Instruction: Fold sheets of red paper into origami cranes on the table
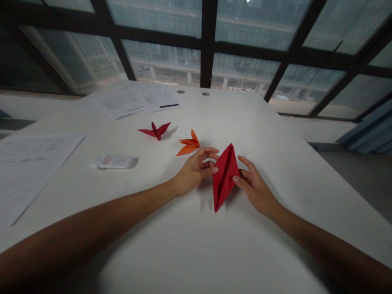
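At the far left edge of the white table (190,245) lies a printed white sheet of paper (33,163), and just right of it a small white packet with faint red print (114,162). Further back, a loose spread of printed white papers (131,100) sits near the window.

Toward the middle stand two finished pieces: a dark red folded paper crane (155,130) and, just right of it, an orange folded paper crane (189,146), close together but apart.

The left hand (192,171) pinches the left edge of a red paper folded into a long diamond shape (225,175), thumb and fingertips closed on the flap. The diamond rests with its lower point on the table, held slightly raised. The right hand (255,188) steadies the opposite edge, thumb pressed to the paper and fingers curled loosely behind it.

Judging by the shape, this looks like the bird-base stage of a crane, with the side flaps being narrowed. The next move probably calls for aligning an edge to the centre crease and pressing it flat while the other hand keeps the point from sliding.
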A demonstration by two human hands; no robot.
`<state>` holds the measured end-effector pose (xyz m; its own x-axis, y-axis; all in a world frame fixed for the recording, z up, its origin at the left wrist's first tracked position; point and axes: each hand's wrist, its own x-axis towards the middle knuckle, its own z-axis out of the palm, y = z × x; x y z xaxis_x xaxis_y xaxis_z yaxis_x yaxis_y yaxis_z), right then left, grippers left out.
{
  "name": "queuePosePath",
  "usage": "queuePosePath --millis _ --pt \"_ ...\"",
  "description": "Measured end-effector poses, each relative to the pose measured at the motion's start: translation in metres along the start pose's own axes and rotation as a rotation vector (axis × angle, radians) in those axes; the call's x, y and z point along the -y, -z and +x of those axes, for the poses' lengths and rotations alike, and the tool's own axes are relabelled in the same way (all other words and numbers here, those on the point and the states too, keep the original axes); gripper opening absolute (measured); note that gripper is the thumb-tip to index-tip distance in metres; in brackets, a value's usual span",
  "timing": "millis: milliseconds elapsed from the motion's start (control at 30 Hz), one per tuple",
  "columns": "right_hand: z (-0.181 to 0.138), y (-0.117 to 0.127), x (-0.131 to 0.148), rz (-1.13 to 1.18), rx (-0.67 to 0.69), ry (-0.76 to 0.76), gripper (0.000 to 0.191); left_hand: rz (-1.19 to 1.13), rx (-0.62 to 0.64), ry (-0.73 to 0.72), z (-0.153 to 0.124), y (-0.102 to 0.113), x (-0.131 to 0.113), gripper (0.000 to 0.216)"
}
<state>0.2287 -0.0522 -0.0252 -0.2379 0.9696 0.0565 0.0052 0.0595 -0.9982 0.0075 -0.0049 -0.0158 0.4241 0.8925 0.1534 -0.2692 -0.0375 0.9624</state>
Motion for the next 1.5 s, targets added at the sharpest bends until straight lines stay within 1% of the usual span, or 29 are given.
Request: queuePosePath --millis 133,233,300,433,567,667,833,900,1000,1200,1333,1500 --pt "0.000 0.000 0.001 0.117 0.056 -0.046 0.072 0.006 0.074 0.025 0.001 0.001 0.000 0.058" --pt "0.000 0.000 0.000 0.172 0.041 -0.051 0.071 0.084 0.099 0.050 0.001 0.000 -0.002 0.067" --pt "-0.001 -0.001 0.000 0.178 0.031 -0.054 0.069 0.112 0.145 0.096 0.000 -0.002 -0.004 0.069" --pt "-0.002 -0.001 0.000 0.152 0.060 -0.068 0.057 0.093 0.275 0.158 -0.002 -0.005 -0.007 0.059" --pt "-0.002 -0.001 -0.001 0.139 0.088 -0.060 0.045 0.067 0.300 0.186 -0.004 -0.006 -0.008 0.054" --pt "-0.002 -0.001 -0.002 0.120 0.096 -0.048 0.041 0.026 0.317 0.202 -0.004 -0.006 -0.010 0.052" --pt "-0.002 -0.002 -0.002 0.104 0.086 -0.032 0.036 0.005 0.388 0.213 -0.005 -0.008 -0.016 0.052" --pt "-0.002 -0.001 0.000 0.085 0.080 -0.022 0.034 0.004 0.394 0.204 -0.005 -0.009 -0.018 0.050" --pt "-0.002 0.000 0.003 0.071 0.107 -0.012 0.030 0.011 0.393 0.187 -0.004 -0.009 -0.017 0.049" --pt "-0.003 0.001 0.004 0.059 0.133 -0.012 0.022 0.030 0.357 0.174 -0.004 -0.009 -0.011 0.039" --pt "-0.004 0.001 0.002 0.073 0.128 -0.019 0.022 0.044 0.329 0.166 -0.004 -0.011 -0.012 0.038" --pt "-0.004 0.002 0.001 0.089 0.132 -0.005 0.021 0.075 0.359 0.198 -0.004 -0.014 -0.017 0.035"
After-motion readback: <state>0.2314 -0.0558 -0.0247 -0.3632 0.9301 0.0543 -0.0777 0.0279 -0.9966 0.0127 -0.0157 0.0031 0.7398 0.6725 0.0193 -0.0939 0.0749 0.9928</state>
